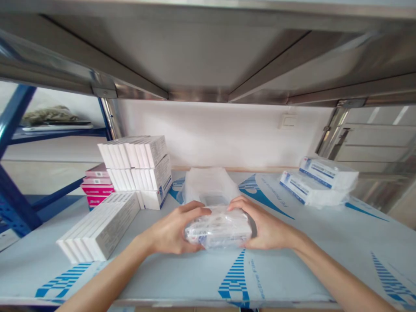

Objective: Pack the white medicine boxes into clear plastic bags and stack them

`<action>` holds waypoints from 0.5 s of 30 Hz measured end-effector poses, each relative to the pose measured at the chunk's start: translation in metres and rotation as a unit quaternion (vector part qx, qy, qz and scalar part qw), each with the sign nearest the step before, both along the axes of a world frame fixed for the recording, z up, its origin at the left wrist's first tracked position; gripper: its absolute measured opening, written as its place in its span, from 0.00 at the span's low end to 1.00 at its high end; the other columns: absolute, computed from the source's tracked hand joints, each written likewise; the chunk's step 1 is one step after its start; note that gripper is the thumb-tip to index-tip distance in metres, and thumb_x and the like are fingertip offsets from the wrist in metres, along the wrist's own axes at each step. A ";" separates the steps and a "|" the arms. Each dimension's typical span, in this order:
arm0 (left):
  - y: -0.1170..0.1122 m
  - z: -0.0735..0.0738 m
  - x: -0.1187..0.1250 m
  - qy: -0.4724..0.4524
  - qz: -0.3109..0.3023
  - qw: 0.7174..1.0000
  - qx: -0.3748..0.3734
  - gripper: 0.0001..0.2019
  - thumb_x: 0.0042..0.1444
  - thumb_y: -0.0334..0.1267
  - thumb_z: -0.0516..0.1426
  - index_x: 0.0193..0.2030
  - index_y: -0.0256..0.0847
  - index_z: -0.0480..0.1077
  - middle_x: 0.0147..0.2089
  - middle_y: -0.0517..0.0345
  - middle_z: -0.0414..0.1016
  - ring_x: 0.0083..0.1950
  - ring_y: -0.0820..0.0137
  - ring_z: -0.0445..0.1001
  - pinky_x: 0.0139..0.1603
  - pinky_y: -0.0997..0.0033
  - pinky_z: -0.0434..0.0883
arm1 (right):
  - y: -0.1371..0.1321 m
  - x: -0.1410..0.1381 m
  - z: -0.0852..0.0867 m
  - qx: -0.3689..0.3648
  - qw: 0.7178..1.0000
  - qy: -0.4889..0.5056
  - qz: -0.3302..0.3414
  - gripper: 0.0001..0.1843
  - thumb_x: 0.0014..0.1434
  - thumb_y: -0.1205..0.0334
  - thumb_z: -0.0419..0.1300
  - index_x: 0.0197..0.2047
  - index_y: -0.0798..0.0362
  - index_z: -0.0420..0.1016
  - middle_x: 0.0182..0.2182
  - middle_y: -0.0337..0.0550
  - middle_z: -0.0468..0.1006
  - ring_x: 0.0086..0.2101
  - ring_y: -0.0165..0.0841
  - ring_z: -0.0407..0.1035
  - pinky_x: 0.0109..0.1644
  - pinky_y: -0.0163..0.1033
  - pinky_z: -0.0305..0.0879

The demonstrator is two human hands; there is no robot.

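A pack of white boxes in clear plastic wrap (218, 229) is held low over the shelf, at the middle of the view. My left hand (175, 227) grips its left end, thumb at the lower front and fingers over the top. Around the right end my right hand (263, 225) is closed in much the same way. The wrap is crinkled and shiny, so the print beneath is mostly blurred. Just behind the pack lies a stack of white, translucent plastic bags (209, 180); its near part is hidden by the pack.
Stacked white boxes (136, 169) stand at the left, with a row of white boxes (100, 227) before them and pink boxes (97, 186) beside. Two wrapped packs (320, 180) sit at the right. A metal upper shelf (198, 56) hangs low overhead; blue rack posts (16, 199) flank the left.
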State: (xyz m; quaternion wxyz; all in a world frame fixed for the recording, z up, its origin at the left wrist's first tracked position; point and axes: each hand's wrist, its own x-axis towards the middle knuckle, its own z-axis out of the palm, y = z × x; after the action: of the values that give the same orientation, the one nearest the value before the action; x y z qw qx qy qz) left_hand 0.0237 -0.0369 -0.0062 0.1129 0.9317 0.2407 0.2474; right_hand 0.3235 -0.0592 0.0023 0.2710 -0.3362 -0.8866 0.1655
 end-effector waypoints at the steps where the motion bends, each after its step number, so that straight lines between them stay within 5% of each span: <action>1: 0.001 -0.004 0.000 0.002 0.001 1.000 -0.002 0.33 0.48 0.36 0.66 0.61 0.44 0.63 0.60 0.44 0.69 0.57 0.56 0.74 0.55 0.55 0.75 | 0.002 0.000 0.003 0.007 1.000 -0.026 0.008 0.41 0.42 0.66 0.73 0.59 0.46 0.64 0.54 0.48 0.68 0.53 0.43 0.67 0.59 0.48 0.66; 4: 0.002 -0.008 0.000 -0.012 0.000 1.000 0.022 0.31 0.50 0.39 0.66 0.60 0.44 0.63 0.65 0.42 0.62 0.63 0.54 0.68 0.60 0.53 0.72 | 0.006 -0.004 0.015 0.034 0.998 -0.054 0.023 0.42 0.42 0.55 0.75 0.59 0.47 0.65 0.59 0.52 0.65 0.59 0.48 0.63 0.63 0.52 0.62; 6: 0.001 -0.007 0.002 -0.022 -0.010 0.998 0.062 0.31 0.51 0.44 0.66 0.60 0.43 0.63 0.67 0.41 0.60 0.66 0.53 0.63 0.63 0.50 0.68 | 0.009 -0.009 0.021 0.059 0.997 -0.025 0.042 0.33 0.49 0.48 0.71 0.56 0.48 0.69 0.61 0.53 0.65 0.60 0.48 0.62 0.63 0.54 0.61; 10: -0.002 -0.006 0.007 -0.033 -0.022 0.986 0.162 0.27 0.58 0.44 0.61 0.63 0.39 0.62 0.61 0.40 0.64 0.63 0.53 0.64 0.61 0.47 0.67 | 0.016 -0.023 0.016 0.161 0.982 0.070 0.069 0.09 0.63 0.58 0.58 0.45 0.51 0.72 0.42 0.48 0.77 0.43 0.39 0.71 0.49 0.49 0.68; 15: -0.006 -0.011 0.011 -0.061 -0.031 0.966 0.250 0.20 0.59 0.34 0.55 0.59 0.36 0.66 0.50 0.43 0.70 0.54 0.56 0.69 0.52 0.53 0.71 | 0.016 -0.028 -0.008 0.246 0.961 0.108 0.073 0.12 0.58 0.67 0.57 0.46 0.52 0.72 0.37 0.47 0.77 0.37 0.38 0.69 0.42 0.49 0.69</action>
State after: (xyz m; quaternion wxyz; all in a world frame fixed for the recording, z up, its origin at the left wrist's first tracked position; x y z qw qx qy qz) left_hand 0.0347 -0.0429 -0.0176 -0.1016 0.9206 0.1348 0.3521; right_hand 0.2952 -0.0433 -0.0060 0.4265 -0.1741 -0.8876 -0.0035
